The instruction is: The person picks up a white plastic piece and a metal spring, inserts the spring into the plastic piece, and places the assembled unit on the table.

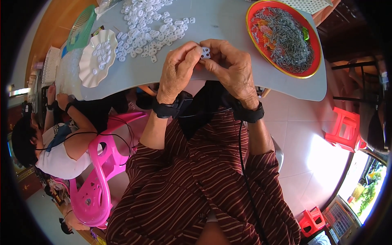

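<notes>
both hands up at the table edge now, left hand (176, 69) and right hand (233, 67) pinched together on one small white clip (206, 52), fingertips closed on it from either side. the clip sits dead centre between the thumbs, just over the near rim of the grey table (228, 28). at eleven o'clock from the hands lies the loose pile of white clips (149, 28), spilling close to the left knuckles. further out at ten o'clock, a scalloped white dish (97, 57) with a few pieces in it, and a green basket (81, 27) beyond. at one o'clock, the red tray (312, 38) heaped with thin grey pins (286, 38).

my read: this is a fitting or pressing step, and it wants a square grip, thumbs pushing evenly so the piece doesn't twist or pop out. keeping it low over the table looks wise; a slip there lands on the top, not the floor. black wrist bands (169, 108) and a cable trail back over the striped shirt (196, 188). another person sits at nine o'clock on a pink chair (96, 179).
</notes>
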Motion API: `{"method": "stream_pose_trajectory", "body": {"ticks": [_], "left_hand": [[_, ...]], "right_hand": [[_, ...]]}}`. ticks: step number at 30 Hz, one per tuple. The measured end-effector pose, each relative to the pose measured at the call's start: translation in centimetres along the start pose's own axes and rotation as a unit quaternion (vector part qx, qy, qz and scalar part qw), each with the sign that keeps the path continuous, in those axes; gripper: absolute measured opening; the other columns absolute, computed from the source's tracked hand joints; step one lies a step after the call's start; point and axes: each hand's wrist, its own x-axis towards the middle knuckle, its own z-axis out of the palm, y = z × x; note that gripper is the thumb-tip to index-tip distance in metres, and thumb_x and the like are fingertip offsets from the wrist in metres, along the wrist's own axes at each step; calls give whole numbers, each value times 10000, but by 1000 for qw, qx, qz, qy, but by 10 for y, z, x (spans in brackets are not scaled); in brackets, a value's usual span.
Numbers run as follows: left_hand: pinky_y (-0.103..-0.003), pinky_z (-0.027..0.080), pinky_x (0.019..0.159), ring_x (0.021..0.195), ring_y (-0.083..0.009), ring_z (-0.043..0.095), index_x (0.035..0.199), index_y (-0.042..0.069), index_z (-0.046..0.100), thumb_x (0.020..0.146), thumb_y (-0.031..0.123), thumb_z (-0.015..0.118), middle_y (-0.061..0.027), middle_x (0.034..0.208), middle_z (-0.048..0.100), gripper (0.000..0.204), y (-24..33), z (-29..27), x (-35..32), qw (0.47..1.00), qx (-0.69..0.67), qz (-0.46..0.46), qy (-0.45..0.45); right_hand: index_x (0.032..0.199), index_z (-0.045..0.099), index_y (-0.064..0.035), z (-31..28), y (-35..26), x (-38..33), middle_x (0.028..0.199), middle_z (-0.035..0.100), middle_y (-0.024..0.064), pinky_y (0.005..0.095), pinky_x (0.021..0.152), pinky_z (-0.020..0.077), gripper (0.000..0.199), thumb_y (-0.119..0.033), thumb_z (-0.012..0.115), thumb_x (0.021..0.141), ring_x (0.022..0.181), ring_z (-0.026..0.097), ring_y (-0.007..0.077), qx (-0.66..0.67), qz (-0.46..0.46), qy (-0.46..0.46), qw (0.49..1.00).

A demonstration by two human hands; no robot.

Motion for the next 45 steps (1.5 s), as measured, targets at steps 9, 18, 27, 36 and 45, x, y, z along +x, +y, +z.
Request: {"method": "stream_pose_trajectory", "body": {"ticks": [9,18,27,36,45], "left_hand": [[-263,368,525,585,-98,402,866,-22,560,916,271,526,-33,634,476,299,-8,1,0,1000,-9,4,8],[-261,386,532,588,-100,439,879,-27,562,918,297,502,-44,637,489,332,-3,-1,0,1000,-3,-5,-20],[-272,409,535,572,-135,484,876,-12,552,917,245,476,-64,687,536,271,-2,-3,-2,999,10,-12,-38],[-290,397,547,579,-166,465,852,-2,524,918,199,456,-73,697,525,222,-1,-2,-2,998,21,28,-47],[-263,343,530,592,-91,386,814,-2,510,938,256,479,-18,621,419,288,-5,1,-3,999,-39,-22,-15]], "right_hand": [[1045,639,-33,2,-2,-1,738,623,72,261,597,509,346,-31,748,717,623,619,136,-24,-4,17,1000],[1008,623,-23,4,-2,0,729,627,92,276,571,502,310,-16,739,720,605,619,164,-68,-47,27,996],[977,621,3,2,-5,-1,752,675,79,250,614,521,228,-58,723,782,678,659,141,-73,-59,8,996],[899,599,-11,5,1,-1,726,657,112,283,549,495,201,-30,735,752,622,648,206,-70,-110,40,991],[948,632,-5,0,-9,-1,778,685,85,255,590,511,176,-41,705,792,663,658,136,-42,-22,6,999]]}}
